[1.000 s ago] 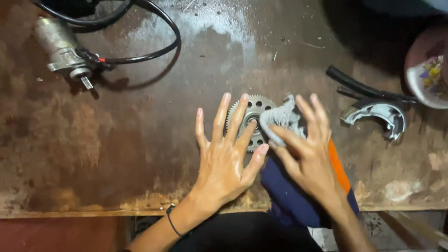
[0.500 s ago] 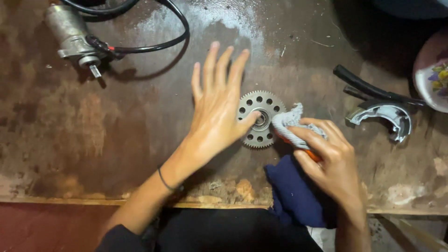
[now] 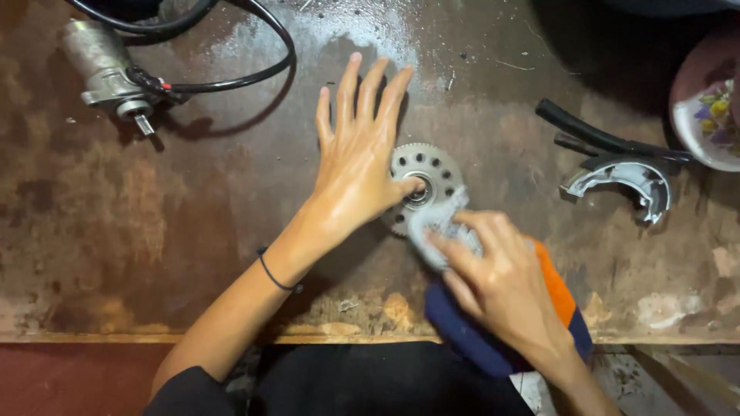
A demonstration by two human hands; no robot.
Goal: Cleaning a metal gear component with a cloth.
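Note:
A round toothed metal gear (image 3: 434,168) with a ring of holes lies flat on the stained brown workbench (image 3: 193,254). My left hand (image 3: 356,154) rests flat over the gear's left side, fingers spread and pointing away from me, thumb at the gear's centre hub. My right hand (image 3: 499,281) presses a grey part of a cloth (image 3: 433,223) against the gear's near right edge. The cloth's dark blue and orange part (image 3: 556,289) hangs under my right hand over the bench's front edge.
A small electric motor (image 3: 108,73) with a black cable (image 3: 254,73) lies at the far left. A curved metal brake shoe (image 3: 628,181) and a black lever (image 3: 593,139) lie at the right. A patterned bowl (image 3: 705,115) sits at the right edge.
My left hand slid forward and left, off most of the gear, so the gear shows more. My right hand with the cloth moved down to the gear's near right edge.

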